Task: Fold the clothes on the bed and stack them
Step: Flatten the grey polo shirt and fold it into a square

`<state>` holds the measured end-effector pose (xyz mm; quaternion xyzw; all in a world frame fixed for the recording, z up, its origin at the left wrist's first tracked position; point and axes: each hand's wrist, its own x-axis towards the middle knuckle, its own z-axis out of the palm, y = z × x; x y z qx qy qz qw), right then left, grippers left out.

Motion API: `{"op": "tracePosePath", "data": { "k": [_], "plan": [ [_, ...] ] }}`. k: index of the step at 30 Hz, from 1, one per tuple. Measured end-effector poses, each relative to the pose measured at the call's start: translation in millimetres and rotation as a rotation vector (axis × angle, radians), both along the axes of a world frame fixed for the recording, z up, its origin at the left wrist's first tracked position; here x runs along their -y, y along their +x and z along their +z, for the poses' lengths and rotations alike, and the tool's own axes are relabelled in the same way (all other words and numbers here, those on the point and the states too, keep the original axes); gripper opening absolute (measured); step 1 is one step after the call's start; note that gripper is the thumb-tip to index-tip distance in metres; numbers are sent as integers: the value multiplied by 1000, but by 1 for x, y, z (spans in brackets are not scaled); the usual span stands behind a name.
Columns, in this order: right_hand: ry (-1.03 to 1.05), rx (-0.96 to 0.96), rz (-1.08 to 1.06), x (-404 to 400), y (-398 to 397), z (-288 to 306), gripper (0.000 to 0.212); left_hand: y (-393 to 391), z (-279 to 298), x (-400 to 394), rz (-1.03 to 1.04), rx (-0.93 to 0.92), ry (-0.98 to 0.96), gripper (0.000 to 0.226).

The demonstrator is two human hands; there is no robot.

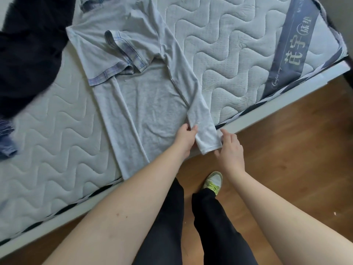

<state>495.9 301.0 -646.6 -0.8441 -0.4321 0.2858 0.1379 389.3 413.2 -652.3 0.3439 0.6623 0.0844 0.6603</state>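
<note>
A grey long-sleeved shirt (149, 104) lies flat on the bare quilted mattress of the bed (229, 60), its body running lengthwise from the collar end at the far side down to the hem at the near edge, where the person stands. The left side is already folded inward, with a plaid-trimmed cuff (124, 52) lying doubled across the chest. The right sleeve (183, 81) stretches in a long diagonal from the shoulder down toward the near edge, its cuff end (208, 138) hanging just over the mattress edge, between the two hands. The left hand (186, 137) pinches the sleeve's inner edge between thumb and fingers, just where it meets the shirt's body. The right hand (231, 148) sits at the cuff's outer side, fingers loosely spread and touching the fabric at its corner; whether they have hold of it cannot be told. The sleeve's long axis points away from the person and to the left, so the likely next fold carries the cuff up and inward across the body, with both hands equally near it. A dark garment (28, 54) lies heaped at the far left of the mattress, a blue denim piece (6, 142) beside it. Below are the wooden floor (286, 150) and a green-and-white shoe (214, 181).
</note>
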Motion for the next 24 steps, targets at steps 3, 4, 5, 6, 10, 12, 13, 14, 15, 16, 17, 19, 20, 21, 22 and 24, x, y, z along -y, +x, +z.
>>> {"op": "tracePosePath", "data": {
  "k": [3,4,5,6,10,12,13,14,15,16,17,19,20,21,22,24],
  "plan": [
    [-14,-99,-53,-10,-3,-1,61,-8,1,3,10,-23,62,18],
    [-37,-153,-103,-13,-4,0,58,-10,1,4,25,-38,83,20],
    [-63,-184,-140,-16,-4,-1,56,-13,0,4,39,-62,103,22],
    [-79,-188,-152,-16,-5,-1,55,-15,0,4,49,-93,122,23],
    [-78,-131,-131,-9,-3,-1,50,-22,-5,6,-54,-244,224,19],
    [-96,-126,-141,-4,1,-2,40,-22,-6,7,-135,-334,267,20],
    [-107,-129,-148,-3,2,-3,34,-23,-6,6,-173,-382,289,20],
    [-118,-129,-150,-2,3,-4,29,-23,-7,5,-214,-427,309,22],
    [-133,-128,-149,-1,4,-5,23,-24,-8,3,-258,-461,320,24],
    [-152,-128,-152,-1,5,-5,18,-25,-8,2,-304,-482,323,25],
    [-169,-132,-164,-1,5,-5,12,-26,-8,0,-346,-492,320,25],
    [-196,-127,-177,0,7,-5,5,-26,-8,-6,-386,-484,327,24],
    [-198,-110,-163,2,8,-4,4,-26,-7,-11,-370,-468,352,24],
    [-193,-91,-143,3,8,-4,6,-26,-6,-18,-329,-447,388,23],
    [-182,-78,-130,5,9,-3,8,-26,-5,-28,-276,-424,421,21],
    [-161,-81,-141,8,10,-3,12,-24,-6,-52,-176,-383,448,21]
  ]
}}
